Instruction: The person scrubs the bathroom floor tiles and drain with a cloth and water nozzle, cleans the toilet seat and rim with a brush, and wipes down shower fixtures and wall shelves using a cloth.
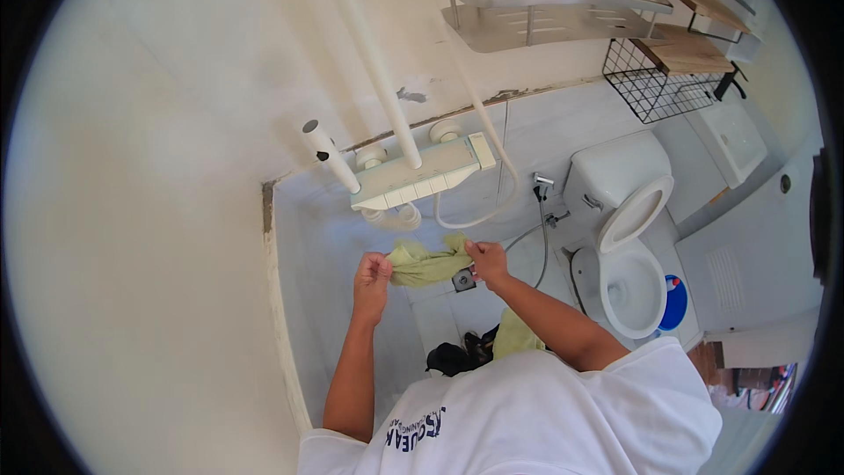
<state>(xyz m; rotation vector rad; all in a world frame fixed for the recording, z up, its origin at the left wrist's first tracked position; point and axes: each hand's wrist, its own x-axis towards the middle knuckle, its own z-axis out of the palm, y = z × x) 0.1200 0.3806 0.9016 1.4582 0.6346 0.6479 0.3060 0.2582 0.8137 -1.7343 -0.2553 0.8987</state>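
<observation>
A yellow-green cloth (427, 264) is stretched between my two hands, below the white shower mixer panel (419, 175) on the wall. My left hand (372, 277) pinches its left end between thumb and fingers. The right end is gripped by my right hand (486, 262). The cloth sags and bunches in its middle. Beneath my right hand a square floor drain (463, 280) shows in the tiled floor. Another yellow-green cloth (515, 334) is partly hidden behind my right forearm and my white shirt.
A toilet (633, 290) with raised lid stands at the right, a blue bucket (674, 303) beside it. A hose (544, 244) hangs left of it. Above are a metal corner shelf (527, 26), a black wire basket (653, 89) and a white sink (735, 145). White pipes rise from the mixer.
</observation>
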